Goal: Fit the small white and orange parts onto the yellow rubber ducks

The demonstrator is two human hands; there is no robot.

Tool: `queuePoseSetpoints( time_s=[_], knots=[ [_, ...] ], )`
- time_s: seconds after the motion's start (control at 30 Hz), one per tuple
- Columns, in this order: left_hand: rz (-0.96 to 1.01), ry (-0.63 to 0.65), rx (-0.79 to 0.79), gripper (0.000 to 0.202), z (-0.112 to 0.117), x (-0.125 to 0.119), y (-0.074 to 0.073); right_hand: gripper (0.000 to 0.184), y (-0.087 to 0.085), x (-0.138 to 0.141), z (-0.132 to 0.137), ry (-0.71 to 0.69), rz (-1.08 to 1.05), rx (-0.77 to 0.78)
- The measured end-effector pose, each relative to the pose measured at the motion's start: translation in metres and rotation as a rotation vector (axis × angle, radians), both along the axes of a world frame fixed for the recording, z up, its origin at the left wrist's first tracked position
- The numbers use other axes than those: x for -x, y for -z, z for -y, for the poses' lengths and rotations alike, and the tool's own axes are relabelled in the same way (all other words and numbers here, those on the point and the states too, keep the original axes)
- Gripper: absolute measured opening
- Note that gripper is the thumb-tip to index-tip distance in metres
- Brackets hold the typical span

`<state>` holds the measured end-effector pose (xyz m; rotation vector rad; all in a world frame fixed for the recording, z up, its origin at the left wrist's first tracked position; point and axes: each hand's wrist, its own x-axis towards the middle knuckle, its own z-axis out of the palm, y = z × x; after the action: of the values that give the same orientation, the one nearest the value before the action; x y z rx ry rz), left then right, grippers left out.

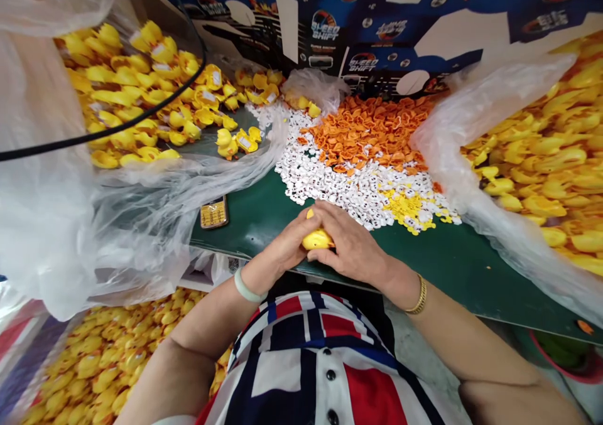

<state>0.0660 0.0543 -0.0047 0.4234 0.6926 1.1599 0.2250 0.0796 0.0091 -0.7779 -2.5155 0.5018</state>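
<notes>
Between my two hands, at the front edge of the green table (254, 215), is a small yellow toy duck (318, 240). My left hand (293, 240) wraps round it from the left. From the right, the fingers of my right hand (351, 240) close over its top and the thumb lies below. Most of the duck is hidden by the fingers. Just beyond my hands spreads a pile of small white pieces with dark dots (339, 183), with little yellow pieces (407, 206) on its right part. Orange plastic parts (372, 130) are heaped behind.
Yellow duck parts (122, 92) lie at the back left, and more yellow shells (546, 186) fill clear plastic at the right. A phone-like object (214, 214) rests left of my hands. Below the table are many yellow ducks (94, 362). A black cable (141, 118) crosses the upper left.
</notes>
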Motion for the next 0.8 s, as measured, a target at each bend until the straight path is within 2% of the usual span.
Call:
queuePoseSetpoints(
  time_s=[0.07,0.13,0.2,0.3,0.4,0.5,0.6,0.7,0.8],
  knots=[
    [-0.099,0.048,-0.077,0.047,0.004,0.006,0.000,0.084,0.001,-0.008,-0.002,0.004,-0.105,0.089],
    [-0.258,0.086,-0.154,0.058,0.007,0.013,-0.002,0.073,0.001,-0.015,-0.005,0.069,-0.179,0.148],
    [-0.505,0.075,-0.283,0.061,0.009,0.019,-0.004,0.059,-0.001,-0.019,-0.007,0.103,-0.179,0.207],
    [-0.885,0.010,-0.459,0.060,0.011,0.026,-0.008,0.051,-0.006,-0.016,-0.007,0.029,-0.107,0.308],
    [-1.097,0.031,-0.545,0.060,0.016,0.030,-0.006,0.042,-0.008,-0.007,-0.003,0.036,-0.111,0.308],
    [-1.239,0.039,-0.653,0.061,0.020,0.030,0.003,0.035,-0.004,0.002,0.004,0.133,-0.193,0.266],
    [-1.216,0.007,-0.651,0.060,0.021,0.030,0.014,0.034,0.003,0.008,0.008,0.202,-0.246,0.246],
    [-0.904,0.009,-0.500,0.061,0.018,0.033,0.020,0.047,0.010,0.009,0.009,0.211,-0.253,0.305],
    [-0.547,-0.091,-0.325,0.065,0.015,0.032,0.021,0.071,0.016,0.006,0.012,0.202,-0.227,0.317]
  ],
)
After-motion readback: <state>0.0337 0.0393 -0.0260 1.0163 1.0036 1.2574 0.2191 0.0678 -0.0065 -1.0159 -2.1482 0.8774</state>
